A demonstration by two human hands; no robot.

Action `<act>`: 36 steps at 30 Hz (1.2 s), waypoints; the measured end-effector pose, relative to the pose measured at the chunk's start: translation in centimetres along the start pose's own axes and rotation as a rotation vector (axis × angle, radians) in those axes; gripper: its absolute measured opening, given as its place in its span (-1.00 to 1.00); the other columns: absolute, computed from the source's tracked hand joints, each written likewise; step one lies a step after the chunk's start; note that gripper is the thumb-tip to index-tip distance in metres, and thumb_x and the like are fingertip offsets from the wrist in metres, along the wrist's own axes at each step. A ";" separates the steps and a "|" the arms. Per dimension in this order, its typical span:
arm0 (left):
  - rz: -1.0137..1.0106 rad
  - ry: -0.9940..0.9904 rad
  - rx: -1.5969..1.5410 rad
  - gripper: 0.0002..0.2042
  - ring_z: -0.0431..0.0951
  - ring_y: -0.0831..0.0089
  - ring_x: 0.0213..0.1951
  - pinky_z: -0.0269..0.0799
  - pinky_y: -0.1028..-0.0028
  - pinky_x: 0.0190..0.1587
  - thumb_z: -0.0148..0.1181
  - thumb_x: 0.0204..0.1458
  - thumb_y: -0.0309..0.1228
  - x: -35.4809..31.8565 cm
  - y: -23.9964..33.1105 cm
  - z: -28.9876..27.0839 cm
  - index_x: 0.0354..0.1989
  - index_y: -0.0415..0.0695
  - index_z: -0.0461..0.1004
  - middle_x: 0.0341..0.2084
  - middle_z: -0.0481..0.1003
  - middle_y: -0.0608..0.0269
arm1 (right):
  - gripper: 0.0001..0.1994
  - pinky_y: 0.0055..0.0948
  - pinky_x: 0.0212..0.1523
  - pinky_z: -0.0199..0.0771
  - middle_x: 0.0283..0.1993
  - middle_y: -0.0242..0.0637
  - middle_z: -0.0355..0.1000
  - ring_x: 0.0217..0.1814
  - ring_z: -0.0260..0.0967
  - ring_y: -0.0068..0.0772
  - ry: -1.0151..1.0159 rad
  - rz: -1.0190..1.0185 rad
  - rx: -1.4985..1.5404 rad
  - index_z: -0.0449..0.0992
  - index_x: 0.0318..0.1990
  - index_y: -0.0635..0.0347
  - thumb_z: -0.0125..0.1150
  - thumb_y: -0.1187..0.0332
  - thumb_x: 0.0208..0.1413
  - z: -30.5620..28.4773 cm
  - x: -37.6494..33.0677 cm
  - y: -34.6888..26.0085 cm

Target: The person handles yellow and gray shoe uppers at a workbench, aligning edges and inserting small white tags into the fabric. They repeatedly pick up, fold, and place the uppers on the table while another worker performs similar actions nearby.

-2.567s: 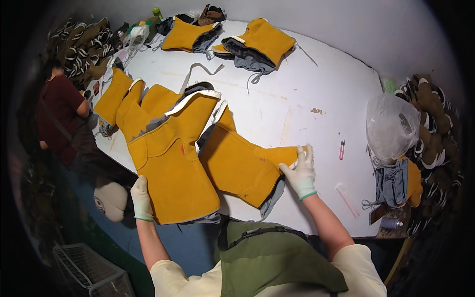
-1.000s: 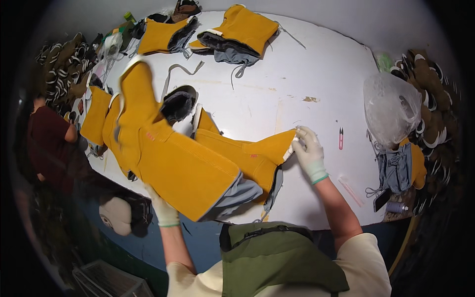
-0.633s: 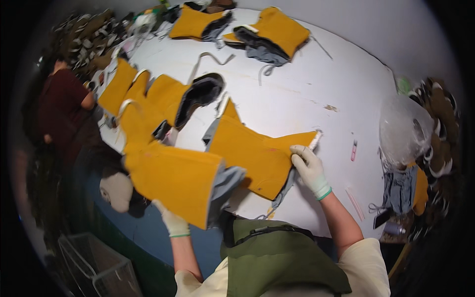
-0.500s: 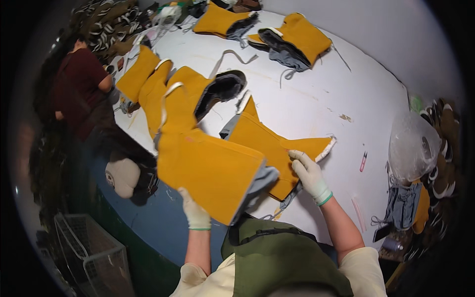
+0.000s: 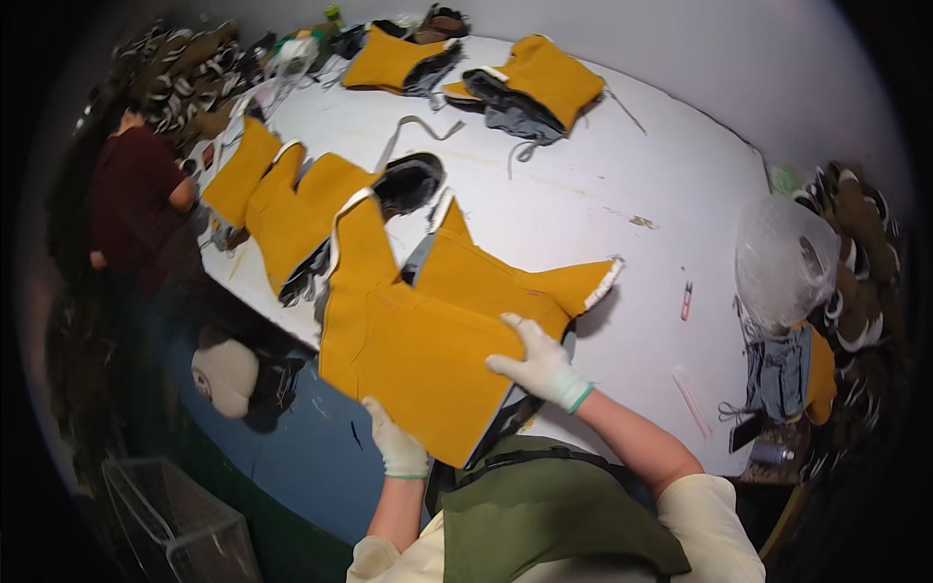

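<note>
A mustard-yellow boot upper (image 5: pixel 418 355) with white edging and a dark lining is held tilted in front of me, above the table's near edge. My left hand (image 5: pixel 397 445), in a pale glove, grips its lower left edge with the thumb on the yellow face. On the right edge is my right hand (image 5: pixel 540 365), gloved with a green cuff, closed on the upper with digits on the face; its other fingers are hidden. A second yellow boot upper (image 5: pixel 486 272) lies just beyond, partly covered by the held one.
More yellow uppers (image 5: pixel 316 199) lie at the left and far side of the white table (image 5: pixel 573 209). Pink-handled snips (image 5: pixel 687 301) and a plastic bag (image 5: pixel 785 262) are at right. A person in dark red (image 5: pixel 141 189) is at far left; a wire basket (image 5: pixel 180 515) stands below.
My right hand has let go of the upper on the table and taken the right edge of the held one. My left hand keeps its grip. The whole view has shifted.
</note>
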State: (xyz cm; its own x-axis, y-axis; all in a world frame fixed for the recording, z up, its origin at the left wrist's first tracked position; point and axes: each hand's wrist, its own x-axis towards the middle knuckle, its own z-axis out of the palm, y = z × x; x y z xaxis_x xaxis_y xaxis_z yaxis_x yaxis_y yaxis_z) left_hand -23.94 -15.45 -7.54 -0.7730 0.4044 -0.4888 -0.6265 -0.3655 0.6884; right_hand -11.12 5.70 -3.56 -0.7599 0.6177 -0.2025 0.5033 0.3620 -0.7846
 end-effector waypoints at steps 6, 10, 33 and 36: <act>-0.117 -0.064 -0.142 -0.35 0.27 0.20 0.24 0.24 0.21 0.26 -0.20 0.27 0.11 0.3 -2.7 -2.1 0.36 -0.10 0.08 0.28 0.21 0.21 | -0.24 -0.16 0.14 0.37 0.19 0.01 0.26 0.17 0.32 0.08 0.120 -0.016 -0.011 0.21 0.28 0.17 0.24 -0.10 0.02 1.1 -1.0 0.5; -0.031 -0.014 -0.009 -0.36 0.26 0.20 0.25 0.23 0.21 0.25 -0.18 0.26 0.13 0.1 -3.3 1.2 0.34 -0.09 0.10 0.28 0.22 0.24 | -0.29 -0.20 0.17 0.34 0.18 -0.02 0.27 0.19 0.31 0.02 0.166 -0.055 -0.116 0.27 0.23 0.20 0.27 -0.04 0.02 -0.9 -0.4 1.4; -0.083 -0.014 0.122 -0.59 0.42 0.37 0.02 0.36 0.39 0.06 -0.07 0.30 -0.18 2.8 -9.2 6.6 0.20 -0.18 0.23 0.04 0.39 0.21 | -0.56 -0.17 0.11 0.35 0.03 -0.11 0.37 0.10 0.29 -0.03 0.373 -0.107 -0.335 0.42 0.05 0.23 0.20 0.14 0.09 -4.6 4.3 6.9; -0.121 0.069 0.222 -0.60 0.41 0.37 0.02 0.33 0.40 0.09 -0.07 0.30 -0.21 4.0 -10.3 6.7 0.18 -0.22 0.25 0.05 0.39 0.19 | -0.58 -0.17 0.11 0.34 0.05 -0.11 0.37 0.13 0.29 -0.06 0.297 -0.101 -0.437 0.42 0.05 0.21 0.20 0.17 0.09 -4.4 5.0 8.2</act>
State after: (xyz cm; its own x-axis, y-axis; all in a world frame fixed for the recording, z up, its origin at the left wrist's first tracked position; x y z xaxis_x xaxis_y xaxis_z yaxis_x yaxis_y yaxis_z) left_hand -19.93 -4.48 -13.04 -0.7036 0.3730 -0.6048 -0.6834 -0.1217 0.7199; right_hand -8.93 14.84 -8.42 -0.6963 0.7126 0.0859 0.6060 0.6478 -0.4617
